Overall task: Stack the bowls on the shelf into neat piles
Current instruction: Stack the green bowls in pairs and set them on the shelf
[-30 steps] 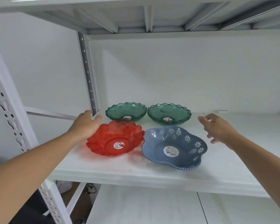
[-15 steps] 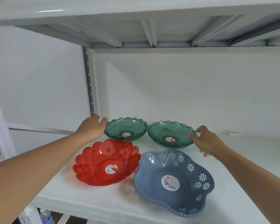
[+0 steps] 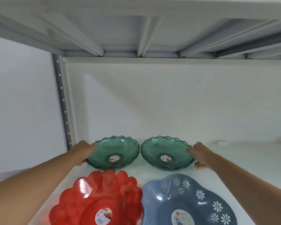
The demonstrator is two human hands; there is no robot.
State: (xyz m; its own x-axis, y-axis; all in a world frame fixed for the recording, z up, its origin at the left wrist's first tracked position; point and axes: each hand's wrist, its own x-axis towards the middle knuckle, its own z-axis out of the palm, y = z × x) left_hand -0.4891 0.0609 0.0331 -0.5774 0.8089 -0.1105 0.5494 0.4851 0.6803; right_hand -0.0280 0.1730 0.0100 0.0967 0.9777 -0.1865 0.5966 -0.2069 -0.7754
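Two green see-through bowls with wavy rims sit side by side at the back of the white shelf [image 3: 243,161]. My left hand [image 3: 83,151] grips the left rim of the left green bowl [image 3: 118,150], thumb over the edge. My right hand [image 3: 199,154] grips the right rim of the right green bowl [image 3: 162,148], thumb below the edge. In front, a red scalloped bowl [image 3: 88,198] lies at the left and a blue bowl with white flowers [image 3: 169,194] at the right. Each bowl has a round sticker in its middle.
The underside of the shelf above [image 3: 141,30] hangs close overhead. A perforated grey upright [image 3: 62,101] stands at the back left corner. The white wall closes the back. A small white tag [image 3: 222,142] lies on the shelf at the far right.
The view has moved closer and lower into the shelf. Both hands reached further back and closed on the outer rims of the two green bowls.
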